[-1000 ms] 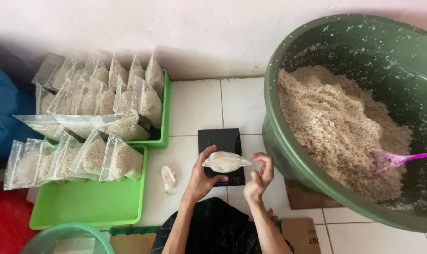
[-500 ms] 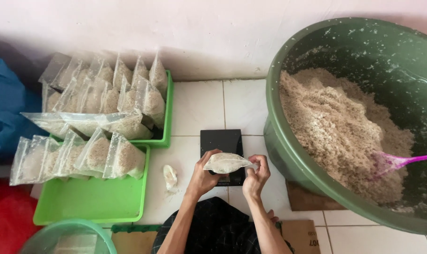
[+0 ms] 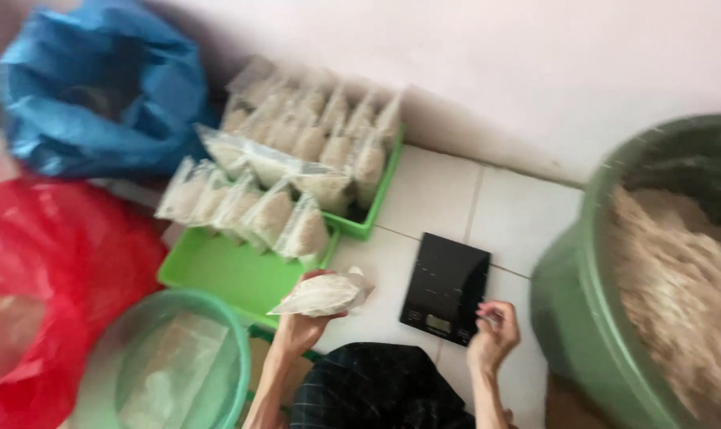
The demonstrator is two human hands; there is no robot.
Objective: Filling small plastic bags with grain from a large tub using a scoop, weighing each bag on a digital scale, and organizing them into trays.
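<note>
1. Since half a second ago, the left hand (image 3: 301, 326) has carried the small clear plastic bag of pale coarse meal (image 3: 322, 294) off the flat black digital scale (image 3: 446, 287) and out to the left; the view has swung left too.
2. Fingers of the left hand are closed under the bag, which lies tilted on them above the near right corner of the bright green plastic tray (image 3: 233, 274).
3. Right hand (image 3: 494, 334) hovers loosely curled at the scale's near right corner; blur hides whether it pinches anything.
4. Matching filled bags (image 3: 245, 206) stand in a row along the tray's far edge, with more packed in a second green tray (image 3: 372, 214) against the wall.
5. At right, a large green plastic tub (image 3: 583, 318) holds a heap of the same meal.
6. At left lie a blue plastic sack (image 3: 98, 95), a red plastic sack (image 3: 50, 286) and a round green basin (image 3: 178, 361).
</note>
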